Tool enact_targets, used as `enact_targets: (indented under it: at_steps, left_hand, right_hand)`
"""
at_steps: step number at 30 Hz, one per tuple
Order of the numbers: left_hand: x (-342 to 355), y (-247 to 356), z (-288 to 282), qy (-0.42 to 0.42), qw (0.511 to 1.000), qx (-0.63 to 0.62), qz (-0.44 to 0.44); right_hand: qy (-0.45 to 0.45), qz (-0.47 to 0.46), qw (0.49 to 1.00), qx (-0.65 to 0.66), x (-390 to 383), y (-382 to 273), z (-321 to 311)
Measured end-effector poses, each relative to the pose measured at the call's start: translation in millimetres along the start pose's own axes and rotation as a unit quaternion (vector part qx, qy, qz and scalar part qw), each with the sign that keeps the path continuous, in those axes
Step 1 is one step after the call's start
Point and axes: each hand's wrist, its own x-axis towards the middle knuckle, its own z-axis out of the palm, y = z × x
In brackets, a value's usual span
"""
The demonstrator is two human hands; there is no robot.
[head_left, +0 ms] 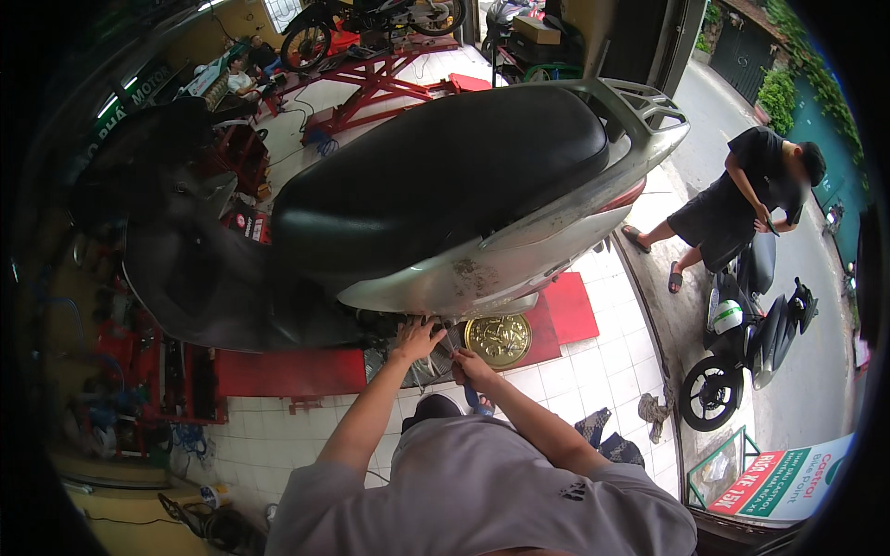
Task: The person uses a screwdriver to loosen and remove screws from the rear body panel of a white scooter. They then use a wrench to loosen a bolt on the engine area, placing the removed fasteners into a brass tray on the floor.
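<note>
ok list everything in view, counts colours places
scooter: one, silver and black, centre
disc: one, gold, below scooter's body
slim tool: one, silver, in right hand
platform: one, red, beneath scooter
lift: one, red, back
raised motorbike: one, partly black, on lift
parked motorbike: one, black, right roadside
standing person: one, black clothes, right
seated people: two, mixed clothing, back left
sign: one, red-white-green, lower right
left hand: one, bare, at scooter's underside
right hand: one, bare, beside disc

The slim tool (451, 342) in the right hand (475, 369) — partly hidden — is too small to identify.
</note>
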Motion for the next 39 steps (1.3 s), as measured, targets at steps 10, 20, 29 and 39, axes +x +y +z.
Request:
enact_targets:
  at_steps: [10,20,29,39]
  left_hand:
    - [19.1,0.7,3.4,-0.033,0.999,0.016,0.003]
    - [19.2,-8.6,20.1,0.091,0.992,0.047,0.08]
    - [4.2,-10.3,9.8,0.124,0.975,-0.138,0.123]
    - [25.9,-19.5,32.0,0.137,0.979,-0.049,0.144]
  right_hand:
    - [0.034,-0.041,0.994,-0.098,-1.6,2.1,0.4]
    - [0.187,-0.009,0.938,-0.292,-13.7,-19.8,37.9]
    - [0.217,-0.037,0.884,-0.413,-19.8,-17.3,56.3]
    - [0.256,-0.072,0.887,-0.379,-10.5,2.0,51.5]
